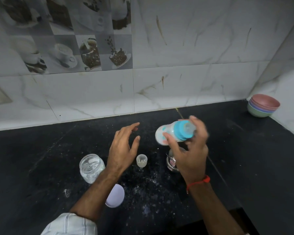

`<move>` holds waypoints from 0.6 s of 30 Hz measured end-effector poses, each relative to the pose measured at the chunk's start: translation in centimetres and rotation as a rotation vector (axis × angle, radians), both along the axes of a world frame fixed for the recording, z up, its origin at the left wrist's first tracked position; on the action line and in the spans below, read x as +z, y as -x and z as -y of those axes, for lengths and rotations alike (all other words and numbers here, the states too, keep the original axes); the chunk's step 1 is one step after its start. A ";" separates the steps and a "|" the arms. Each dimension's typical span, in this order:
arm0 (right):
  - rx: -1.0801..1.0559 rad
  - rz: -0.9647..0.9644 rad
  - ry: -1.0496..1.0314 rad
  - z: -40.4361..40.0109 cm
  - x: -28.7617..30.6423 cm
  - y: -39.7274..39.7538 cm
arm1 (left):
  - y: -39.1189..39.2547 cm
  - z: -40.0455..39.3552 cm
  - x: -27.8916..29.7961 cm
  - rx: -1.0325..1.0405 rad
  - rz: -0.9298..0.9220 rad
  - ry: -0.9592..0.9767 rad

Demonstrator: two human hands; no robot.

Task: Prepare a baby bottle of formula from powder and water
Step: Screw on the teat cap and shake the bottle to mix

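My right hand (192, 150) grips a baby bottle (173, 133) with a blue collar and teat, tilted on its side above the black counter; hand and bottle are motion-blurred. To the bottle's left, my left hand (124, 146) hovers with nothing in it and fingers spread. A clear glass jar (91, 167) holding white powder stands open at the left, its pale lilac lid (115, 195) lying below my left forearm. A small translucent bottle cap (141, 160) stands between my hands. A steel cup (171, 162) sits partly hidden under my right hand.
White powder is scattered over the black counter (244, 150). A stack of coloured bowls (263, 106) sits in the far right corner against the marble-tiled wall. The counter's front edge runs along the bottom right.
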State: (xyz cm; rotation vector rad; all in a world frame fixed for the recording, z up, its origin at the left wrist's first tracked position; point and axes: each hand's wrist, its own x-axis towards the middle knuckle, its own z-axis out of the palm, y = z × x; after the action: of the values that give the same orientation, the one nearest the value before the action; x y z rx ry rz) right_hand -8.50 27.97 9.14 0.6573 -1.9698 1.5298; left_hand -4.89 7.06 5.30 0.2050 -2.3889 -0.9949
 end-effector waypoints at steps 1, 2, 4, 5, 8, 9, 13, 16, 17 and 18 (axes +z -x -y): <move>0.045 0.091 -0.087 0.2 0.1 0.2 | 0.1 -0.1 0.0 -0.001 0.000 -0.002; 0.094 0.185 -0.158 0.3 0.0 0.2 | 0.1 -0.2 0.1 -0.008 0.000 0.001; 0.088 0.169 -0.125 0.3 -0.1 -0.1 | 0.1 -0.3 0.2 -0.025 -0.011 0.013; 0.063 0.104 -0.072 0.2 0.0 -0.2 | 0.1 -0.3 0.2 -0.023 -0.020 0.018; 0.070 0.071 -0.038 0.5 0.3 0.1 | 0.3 -0.2 0.1 0.001 -0.008 -0.014; 0.106 0.157 -0.079 0.7 0.4 0.3 | 0.3 -0.2 0.0 0.002 -0.002 -0.025; 0.084 0.113 0.005 0.4 1.3 0.4 | 0.1 -0.3 0.0 -0.021 -0.015 0.005; 0.014 -0.098 0.127 0.4 1.3 0.3 | 0.2 -0.2 -0.2 0.001 -0.001 -0.023; 0.007 -0.089 0.065 0.6 1.1 0.3 | 0.2 -0.3 -0.2 0.005 0.004 -0.031; 0.024 0.005 -0.046 0.8 0.8 0.4 | 0.1 -0.4 -0.1 0.001 0.003 -0.033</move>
State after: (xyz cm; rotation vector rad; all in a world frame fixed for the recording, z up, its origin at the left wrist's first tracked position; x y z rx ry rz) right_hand -8.86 27.22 9.96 0.6991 -2.0127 1.5051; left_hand -5.01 7.48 5.18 0.2202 -2.3760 -1.0340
